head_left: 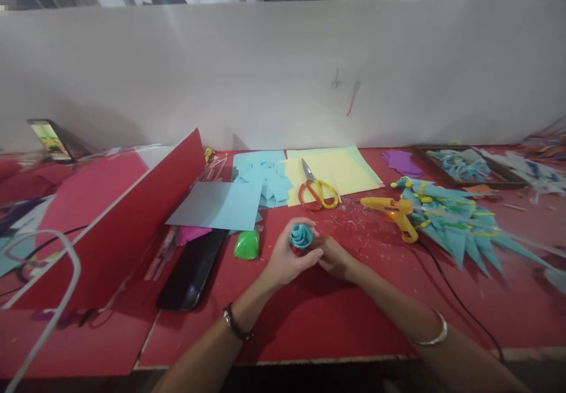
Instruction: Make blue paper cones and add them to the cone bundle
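Observation:
A blue rolled paper flower (301, 236) sits upright between my two hands, its spiral facing up. My left hand (285, 257) is closed around its left side, fingers behind it and thumb in front. Close against it on the right, my right hand (335, 256) has its fingers bent together near the flower's lower part; what those fingertips grip is hidden. Just left of my hands lies a green lump in clear wrap (246, 245). Beyond them, scissors (316, 189) with one red and one yellow handle rest on pale yellow paper (349, 172).
A yellow glue gun (395, 211) lies at right, its cord running to the front edge, beside blue paper cones (460, 228). Blue sheets (216, 204), small cut pieces (269, 180), a black phone (193, 272) and a standing red board (132, 233) are left. A white partition (265, 74) closes the back.

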`<state>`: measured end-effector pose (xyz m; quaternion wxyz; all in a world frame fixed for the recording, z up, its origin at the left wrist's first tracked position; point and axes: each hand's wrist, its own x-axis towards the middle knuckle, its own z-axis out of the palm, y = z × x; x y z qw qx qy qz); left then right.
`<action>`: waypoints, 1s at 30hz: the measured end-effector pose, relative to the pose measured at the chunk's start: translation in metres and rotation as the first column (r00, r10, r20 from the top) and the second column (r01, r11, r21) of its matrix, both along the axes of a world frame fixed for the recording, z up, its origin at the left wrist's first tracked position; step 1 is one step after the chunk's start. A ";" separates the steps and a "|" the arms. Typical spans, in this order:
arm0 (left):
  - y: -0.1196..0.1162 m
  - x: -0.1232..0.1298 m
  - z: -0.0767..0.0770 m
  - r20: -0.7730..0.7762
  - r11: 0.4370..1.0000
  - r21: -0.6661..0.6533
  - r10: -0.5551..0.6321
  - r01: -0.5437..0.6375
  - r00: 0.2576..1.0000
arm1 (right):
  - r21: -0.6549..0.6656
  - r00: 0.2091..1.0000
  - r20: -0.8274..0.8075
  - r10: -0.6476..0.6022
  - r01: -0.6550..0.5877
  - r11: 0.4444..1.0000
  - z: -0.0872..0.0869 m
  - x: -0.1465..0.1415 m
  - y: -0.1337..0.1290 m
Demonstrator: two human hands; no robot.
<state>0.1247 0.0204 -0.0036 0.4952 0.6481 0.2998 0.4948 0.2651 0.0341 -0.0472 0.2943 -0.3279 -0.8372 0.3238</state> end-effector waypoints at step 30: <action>0.016 -0.023 0.013 -0.095 0.944 0.135 0.315 -0.302 0.944 | -0.030 0.995 0.025 -0.099 0.100 0.995 0.015 -0.002 -0.002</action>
